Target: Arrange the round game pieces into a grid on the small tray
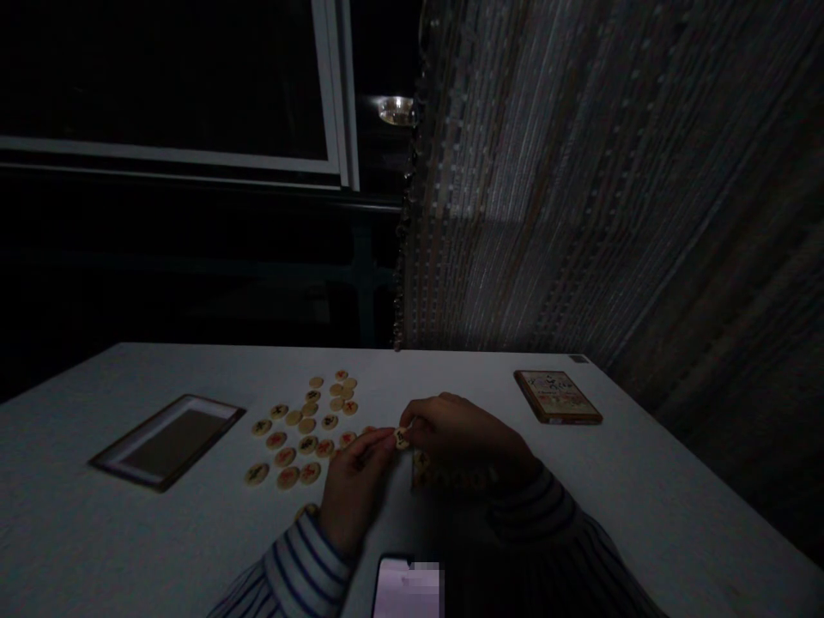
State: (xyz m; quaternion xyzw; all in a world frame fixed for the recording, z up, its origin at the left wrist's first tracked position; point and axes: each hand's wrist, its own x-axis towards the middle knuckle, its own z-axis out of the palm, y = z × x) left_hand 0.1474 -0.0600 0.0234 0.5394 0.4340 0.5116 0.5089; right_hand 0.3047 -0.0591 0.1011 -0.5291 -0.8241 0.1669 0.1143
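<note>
Round piece point(402, 438) at lower centre of frame; fingers of left hand point(354, 485) and right hand point(457, 429) both closed on its edge. Seems light, hard, maybe slippery; better to hold by rim. Scattered pieces point(307, 445) crowd left side, phone point(394, 592) bottom centre. Table point(644, 498) gives wider room at lower right, its far edge well apart.

This looks like a home, in a dimly lit room: a beaded string curtain point(515, 172) hangs near a pale window frame point(336, 94), and a plain white surface point(657, 489) carries round game pieces point(307, 425) and a phone point(399, 592).
</note>
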